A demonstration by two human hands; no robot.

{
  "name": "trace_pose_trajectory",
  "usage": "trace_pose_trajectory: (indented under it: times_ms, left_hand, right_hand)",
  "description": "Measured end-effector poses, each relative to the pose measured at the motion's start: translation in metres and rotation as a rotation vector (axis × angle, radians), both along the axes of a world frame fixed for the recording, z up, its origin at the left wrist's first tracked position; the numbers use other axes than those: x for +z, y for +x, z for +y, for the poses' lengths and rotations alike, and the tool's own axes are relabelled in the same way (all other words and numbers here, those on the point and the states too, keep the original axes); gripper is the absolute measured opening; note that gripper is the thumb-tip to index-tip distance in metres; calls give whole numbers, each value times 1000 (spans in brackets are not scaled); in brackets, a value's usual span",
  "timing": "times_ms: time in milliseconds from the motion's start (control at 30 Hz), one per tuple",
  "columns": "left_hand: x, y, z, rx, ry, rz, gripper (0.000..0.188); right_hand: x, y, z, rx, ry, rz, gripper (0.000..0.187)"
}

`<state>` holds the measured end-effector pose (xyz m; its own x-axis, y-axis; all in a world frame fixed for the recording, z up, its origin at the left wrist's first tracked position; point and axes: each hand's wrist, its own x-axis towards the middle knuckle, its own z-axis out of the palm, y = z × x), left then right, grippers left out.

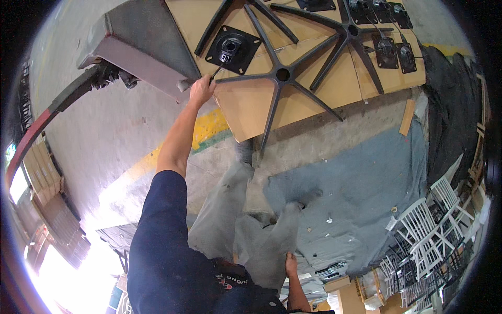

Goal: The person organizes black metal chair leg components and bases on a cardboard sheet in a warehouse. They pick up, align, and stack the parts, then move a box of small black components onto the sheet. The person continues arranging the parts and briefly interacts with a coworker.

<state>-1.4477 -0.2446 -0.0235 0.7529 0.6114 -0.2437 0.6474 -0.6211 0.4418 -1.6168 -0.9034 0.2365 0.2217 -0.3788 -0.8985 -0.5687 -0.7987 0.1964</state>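
Lever and leg tip meet at the left hand

The left hand (201, 91) is curled where the seat plate mechanism's (234, 51) thin lever (217, 71) ends beside a leg tip of the five-star chair base (283, 75); I cannot tell which it grips. Both parts are on the cardboard (238, 112). The mechanism looks dense, stiff and probably heavy for its size, better held by opposite plate edges than by the lever. The base looks rigid but awkward, best held near its hub. The right hand (291, 266) is low beside the trousers (272, 246), its fingers partly hidden.
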Motion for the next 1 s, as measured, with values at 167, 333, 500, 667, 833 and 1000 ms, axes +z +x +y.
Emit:
trace_pose_trajectory:
  times_ms: [167,333,500,667,833,1000]
  left_hand:
    - [-5,-22,-3,-18,31,100,32]
    - [50,-18,-42,151,155,351,35]
    - [117,-48,-153,-180,193,478,61]
    - [208,-107,-351,-898,-96,566,51]
    - [302,-90,-576,-1239,130,694,36]
    - [272,66,-762,-2003,556,-275,26]
  right_hand:
    - [-31,-53,-55,-27,-60,55,57]
    - [-24,-75,-76,-72,56,68,59]
    - [8,-99,-92,-203,76,-19,60]
    - [102,-76,-164,-168,149,-199,51]
    - [87,-142,-279,-836,49,-480,54]
    - [97,-234,-354,-947,123,-836,45]
